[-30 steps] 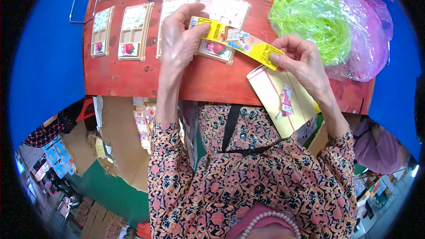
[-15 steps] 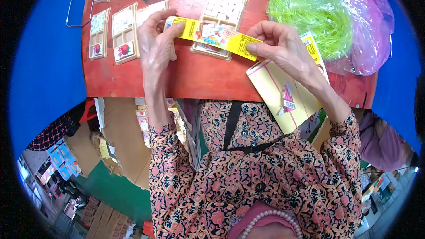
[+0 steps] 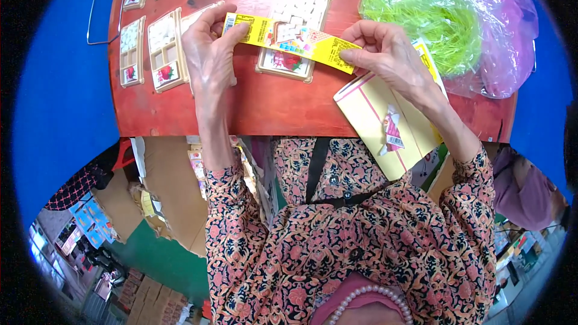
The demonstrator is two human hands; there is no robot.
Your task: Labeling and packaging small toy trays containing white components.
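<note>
Stretched between my two hands is a yellow printed sticker label (image 3: 292, 41). My left hand (image 3: 209, 51) pinches its left end between thumb and fingers. At the lower right end, my right hand (image 3: 388, 57) grips it the same way. The label hangs over the middle of a cream plastic tray (image 3: 301, 7) that holds small white blocks and a strawberry picture card (image 3: 285, 62). Under my right forearm a pale yellow sheet of label backing (image 3: 385, 123) slopes off the table edge, with a torn pink and white scrap (image 3: 392, 127) on it.
More filled cream trays (image 3: 161, 48) stand in rows on the red table (image 3: 271, 111), left and far. Bright green shredded strands (image 3: 421, 24) in clear plastic and a pink plastic bag (image 3: 506, 42) lie at the right. A wire handle (image 3: 96, 18) sticks out left. Cardboard (image 3: 165, 186) is below.
Both hands still hold the label by its ends. It has shifted slightly, and more of the strawberry card below it shows. The view has moved a little.
</note>
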